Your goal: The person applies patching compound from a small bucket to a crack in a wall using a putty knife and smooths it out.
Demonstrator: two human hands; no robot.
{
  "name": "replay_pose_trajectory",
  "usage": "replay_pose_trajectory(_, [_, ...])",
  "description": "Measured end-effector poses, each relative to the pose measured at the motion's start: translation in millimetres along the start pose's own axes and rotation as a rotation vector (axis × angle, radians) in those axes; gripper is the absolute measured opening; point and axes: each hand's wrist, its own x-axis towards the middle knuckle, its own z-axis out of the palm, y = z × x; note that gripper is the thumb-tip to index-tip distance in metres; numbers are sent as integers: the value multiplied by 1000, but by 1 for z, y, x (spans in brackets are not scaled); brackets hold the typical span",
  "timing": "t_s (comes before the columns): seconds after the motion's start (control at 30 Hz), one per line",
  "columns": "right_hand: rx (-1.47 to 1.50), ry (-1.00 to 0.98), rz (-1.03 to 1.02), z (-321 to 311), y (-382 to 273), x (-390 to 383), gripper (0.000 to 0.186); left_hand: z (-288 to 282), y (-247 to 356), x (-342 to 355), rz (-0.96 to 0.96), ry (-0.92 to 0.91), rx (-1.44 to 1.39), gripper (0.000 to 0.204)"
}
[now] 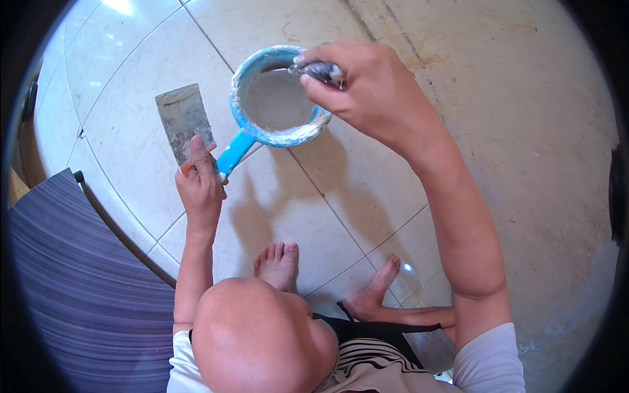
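My left hand (pixel 202 190) is closed around the handle of a blue dipper (pixel 236 149). The same hand also grips a flat scraper (pixel 182 118), its grey, smeared rectangular blade pointing up and away from me, with a bit of orange at the grip. Inside the dipper lies a pale grey paste (pixel 278 101), and whitish crust coats its rim. Over the dipper's right side, my right hand (pixel 370 92) pinches a small tool with a dark, paint-spotted handle (pixel 324 72). The tool's working end is not clearly visible, so its kind cannot be told.
Pale floor tiles (pixel 314 242) with dark joints lie beneath the dipper. At lower left is a dark, streaked panel (pixel 92 288) with a curved-looking edge. Dusty, stained floor (pixel 524 170) stretches along the right. My bare feet (pixel 278 265) are close below the dipper.
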Motion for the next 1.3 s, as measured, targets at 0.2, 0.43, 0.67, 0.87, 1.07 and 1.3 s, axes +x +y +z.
replay_pose_trajectory(0.2, [-195, -251, -143, 12, -18, 22, 23, -3, 2, 2, -45, -6, 40, 64])
replay_pose_trajectory(0.43, [-87, -317, -165, -14, -11, 24, 17, -6, -9, 7, -21, -37, 72, 67])
replay_pose_trajectory(0.67, [-96, -415, -139, -2, -10, 26, 26, -7, -2, 11, -3, -75, 139, 67])
replay_pose_trajectory(0.87, [-98, -477, -112, 13, -3, 23, 24, -13, -7, 13, 14, -86, 133, 66])
replay_pose_trajectory(1.07, [-62, -473, -154, -7, -18, 33, 25, -15, -6, 14, 5, -64, 164, 65])
replay_pose_trajectory(1.3, [-112, -507, -151, 14, -4, 34, 27, -11, -2, 15, 17, -81, 147, 67])
